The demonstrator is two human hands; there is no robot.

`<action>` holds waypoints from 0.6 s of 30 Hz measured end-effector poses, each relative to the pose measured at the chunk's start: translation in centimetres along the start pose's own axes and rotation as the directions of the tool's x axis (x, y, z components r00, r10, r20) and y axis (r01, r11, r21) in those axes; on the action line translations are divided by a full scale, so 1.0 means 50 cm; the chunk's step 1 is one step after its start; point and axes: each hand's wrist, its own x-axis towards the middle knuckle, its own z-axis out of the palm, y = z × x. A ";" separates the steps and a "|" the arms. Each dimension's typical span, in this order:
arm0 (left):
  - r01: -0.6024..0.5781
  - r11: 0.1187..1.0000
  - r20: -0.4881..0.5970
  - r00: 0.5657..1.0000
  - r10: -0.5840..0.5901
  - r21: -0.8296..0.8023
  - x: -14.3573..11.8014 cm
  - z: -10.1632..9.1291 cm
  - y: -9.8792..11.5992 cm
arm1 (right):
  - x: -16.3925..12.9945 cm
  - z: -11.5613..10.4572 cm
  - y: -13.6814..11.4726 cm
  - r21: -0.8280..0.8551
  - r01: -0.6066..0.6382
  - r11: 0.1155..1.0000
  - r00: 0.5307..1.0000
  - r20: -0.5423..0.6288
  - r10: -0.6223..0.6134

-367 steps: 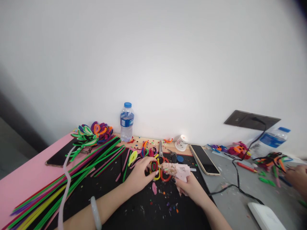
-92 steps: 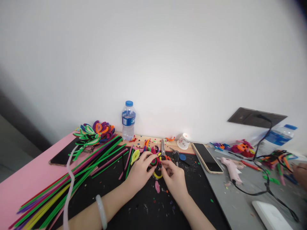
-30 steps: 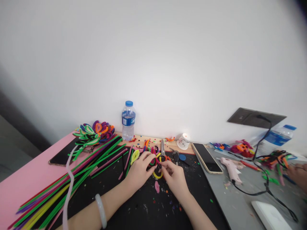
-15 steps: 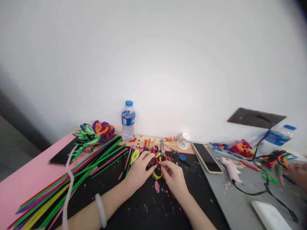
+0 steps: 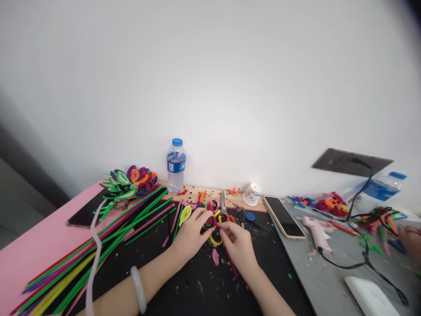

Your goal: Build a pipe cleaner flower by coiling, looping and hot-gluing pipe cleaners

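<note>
My left hand (image 5: 193,231) and my right hand (image 5: 238,245) meet over the black mat (image 5: 194,289), fingertips pinched on a dark red pipe cleaner (image 5: 233,265). Its loose end trails out below my right hand; the part between my fingers is small and partly hidden. Just behind lie scissors (image 5: 223,202) with orange handles. A yellow curved piece (image 5: 215,241) shows beneath my fingertips. Close to my left hand rests a yellow pipe cleaner loop (image 5: 185,214), and a pink loop (image 5: 215,257) lies on the mat between my wrists.
Long pipe cleaners (image 5: 82,254) spread across the left, below a pipe cleaner flower (image 5: 123,186). A water bottle (image 5: 176,169) and paper cup (image 5: 252,194) stand by the wall. To the right are a phone (image 5: 285,218), a corded glue gun (image 5: 317,234) and another person's hand (image 5: 411,239).
A dark red length of pipe cleaner now shows below my right hand. My hands have barely moved. The other person's hand at the far right has shifted slightly.
</note>
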 end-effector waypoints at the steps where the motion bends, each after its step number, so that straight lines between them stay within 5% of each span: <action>1: 0.001 1.000 0.001 1.000 -0.001 0.001 0.000 0.000 0.000 | 0.000 0.001 0.000 0.003 -0.001 1.000 1.000 -0.001 0.001; 10: -0.014 1.000 -0.004 1.000 0.014 -0.005 0.000 0.002 -0.003 | -0.001 0.009 -0.006 0.187 -0.109 0.976 0.994 0.031 0.105; 18: -0.045 0.999 -0.001 0.999 0.045 -0.010 0.000 0.000 0.000 | 0.003 0.018 0.001 0.443 -0.279 0.852 0.960 0.110 0.257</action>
